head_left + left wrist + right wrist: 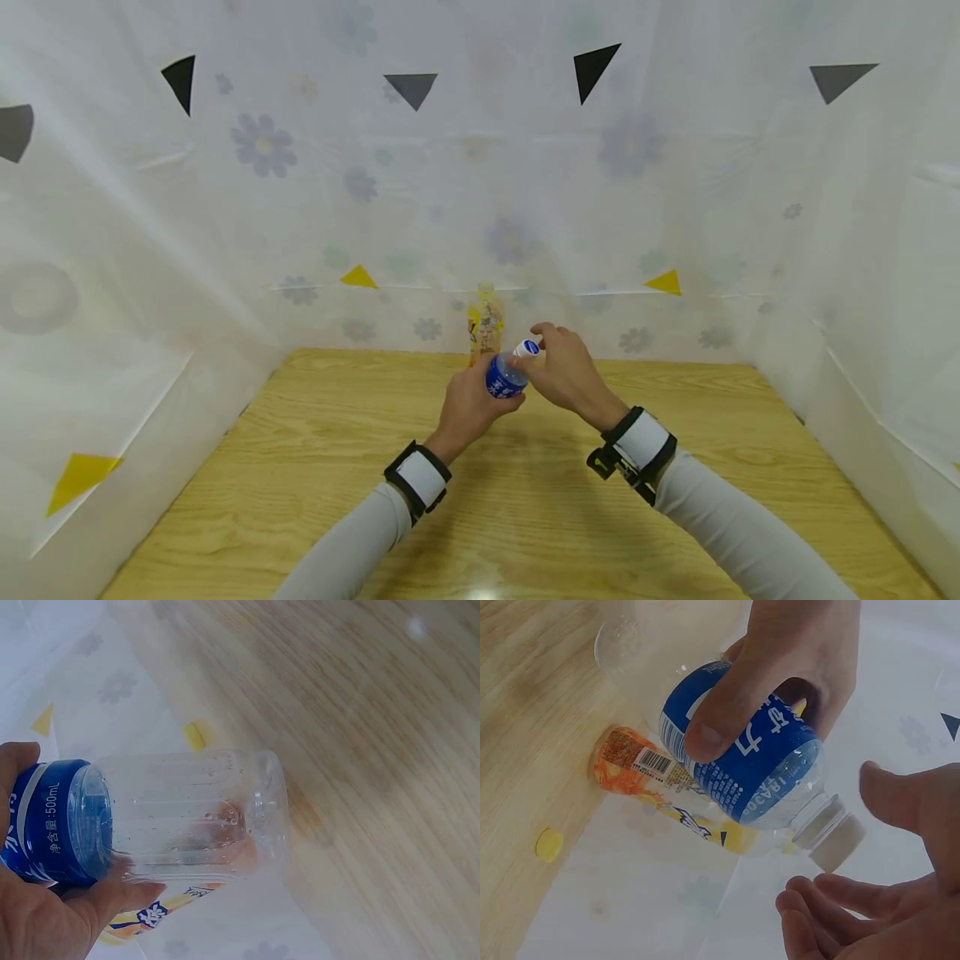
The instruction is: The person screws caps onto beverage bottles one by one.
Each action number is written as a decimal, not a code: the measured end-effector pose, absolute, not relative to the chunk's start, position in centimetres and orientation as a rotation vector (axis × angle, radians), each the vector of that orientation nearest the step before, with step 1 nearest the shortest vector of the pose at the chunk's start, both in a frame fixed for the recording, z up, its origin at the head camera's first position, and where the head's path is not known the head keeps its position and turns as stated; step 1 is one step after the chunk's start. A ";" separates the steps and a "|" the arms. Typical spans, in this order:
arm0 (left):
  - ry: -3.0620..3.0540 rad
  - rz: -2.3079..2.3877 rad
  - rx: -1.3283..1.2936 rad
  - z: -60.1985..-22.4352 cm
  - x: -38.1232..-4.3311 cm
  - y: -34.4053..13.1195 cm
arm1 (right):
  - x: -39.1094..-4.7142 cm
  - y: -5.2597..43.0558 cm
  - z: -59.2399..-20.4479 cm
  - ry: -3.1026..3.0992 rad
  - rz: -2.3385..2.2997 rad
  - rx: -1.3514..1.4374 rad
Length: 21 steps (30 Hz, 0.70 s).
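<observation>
My left hand (471, 407) grips a clear plastic bottle (187, 817) round its blue label (742, 742). The bottle is held tilted above the table, and droplets cling to its wall. A white cap (838, 844) sits on its neck. At the cap is my right hand (562, 367), its thumb on one side and its fingers on the other. In the right wrist view, gaps show between the cap and both the thumb and the fingertips (799, 885). Just behind stands a second bottle (486, 325) with a yellow and orange label, its lower part hidden by my left hand in the head view.
A yellow bottle cap (549, 844) lies on the wood-grain table (300, 467). White flower-printed sheeting (450, 192) walls the table at the back and both sides, with black, grey and yellow triangles on it.
</observation>
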State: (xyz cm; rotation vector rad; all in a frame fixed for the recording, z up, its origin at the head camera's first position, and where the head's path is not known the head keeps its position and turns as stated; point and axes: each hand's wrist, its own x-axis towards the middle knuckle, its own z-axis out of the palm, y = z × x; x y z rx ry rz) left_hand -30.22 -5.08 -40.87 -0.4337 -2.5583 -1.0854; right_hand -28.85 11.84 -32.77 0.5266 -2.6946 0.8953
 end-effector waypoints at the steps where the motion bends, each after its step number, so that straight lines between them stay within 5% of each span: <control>1: -2.558 -1.084 -0.434 -40.9 -30.2 -5.1 | -28.8 11.8 -32.7 -2.694 0.897 0.542; 21: -2.534 -1.084 -0.449 -40.8 -30.1 -5.2 | -28.6 11.7 -32.7 -2.607 0.847 0.684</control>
